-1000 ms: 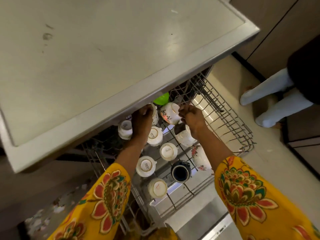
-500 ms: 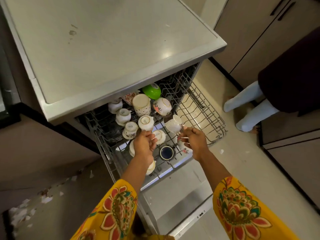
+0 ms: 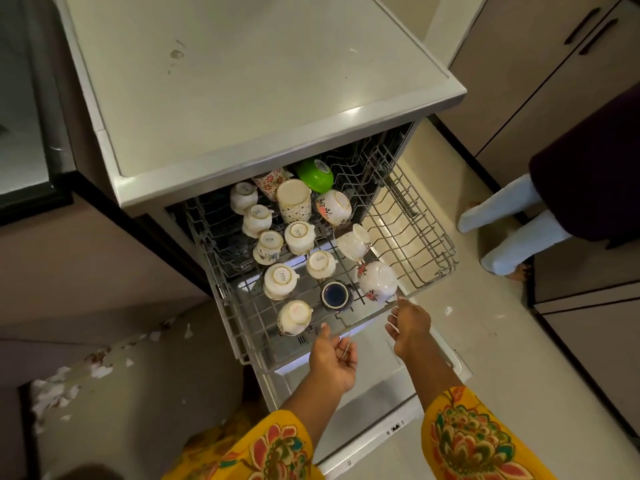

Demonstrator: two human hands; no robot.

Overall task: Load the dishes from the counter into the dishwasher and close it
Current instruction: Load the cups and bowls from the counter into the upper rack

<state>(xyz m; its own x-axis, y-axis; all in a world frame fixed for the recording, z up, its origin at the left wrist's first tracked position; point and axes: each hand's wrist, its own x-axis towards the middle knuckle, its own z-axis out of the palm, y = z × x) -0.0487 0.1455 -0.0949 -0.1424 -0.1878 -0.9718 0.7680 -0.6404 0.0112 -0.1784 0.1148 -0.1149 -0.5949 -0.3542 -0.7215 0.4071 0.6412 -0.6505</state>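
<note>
The dishwasher's upper rack is pulled out over the open door. Several white cups stand upside down in it, along with a green bowl at the back, a dark blue cup and a floral cup near the front. My left hand hovers at the rack's front rail, fingers loosely curled, holding nothing. My right hand is just right of it, fingertips by the rail below the floral cup, also holding nothing. The rack's right half holds no dishes.
The dishwasher's grey top fills the upper view. A person's legs stand on the floor to the right, in front of brown cabinets. White scraps litter the floor at the left.
Both hands have drawn back from among the cups to the rack's front rail. The view has pulled back and up, showing more of the rack and door.
</note>
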